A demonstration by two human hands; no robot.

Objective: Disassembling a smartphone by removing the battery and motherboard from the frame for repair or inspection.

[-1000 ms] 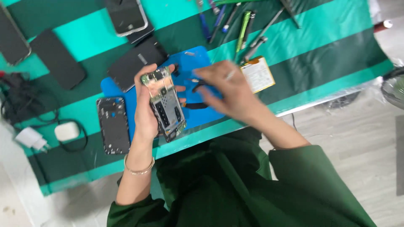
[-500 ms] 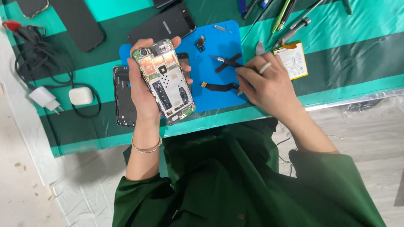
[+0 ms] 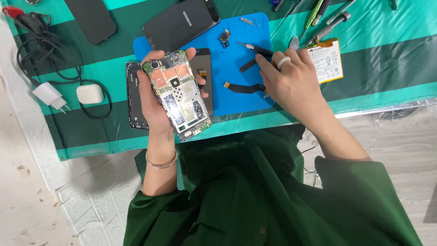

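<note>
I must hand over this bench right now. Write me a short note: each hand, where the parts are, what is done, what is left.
Left hand: holds the opened smartphone with bare green circuit board face up, above the blue rubber work mat.
Right hand: grips a thin black-handled screwdriver, tip pointing over the mat.
On the mat: black flex ribbon cable, small black camera module.
Beside the mat: flat white phone battery, black phone frame.
Done: back cover off, battery out.
Left: the board is not yet out of the phone.
</note>
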